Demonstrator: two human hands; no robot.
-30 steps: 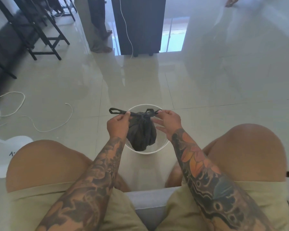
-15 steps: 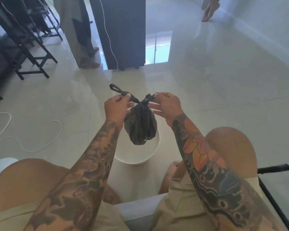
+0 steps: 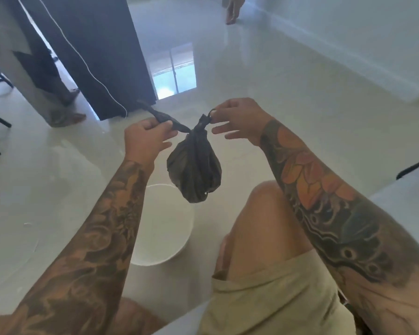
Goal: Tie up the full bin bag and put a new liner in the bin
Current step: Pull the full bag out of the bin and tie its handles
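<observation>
A small dark bin bag (image 3: 195, 169), bulging and knotted at the top, hangs in the air between my hands. My left hand (image 3: 146, 139) grips the long left tail of the knot, which sticks out up and left. My right hand (image 3: 238, 118) pinches the short right tail with thumb and forefinger while its other fingers stretch out. The white round bin (image 3: 163, 234) stands on the floor below and left of the bag, between my knees, with no liner visible inside.
Glossy pale tile floor all around. A dark cabinet (image 3: 94, 52) with a white cable stands behind. A person's legs (image 3: 46, 93) stand at the back left, another foot (image 3: 232, 10) at the top. A dark chair bar (image 3: 414, 165) juts in at right.
Both hands have lifted the tied bag up out of the bin; it now hangs clear above it. The view has tilted and shifted right.
</observation>
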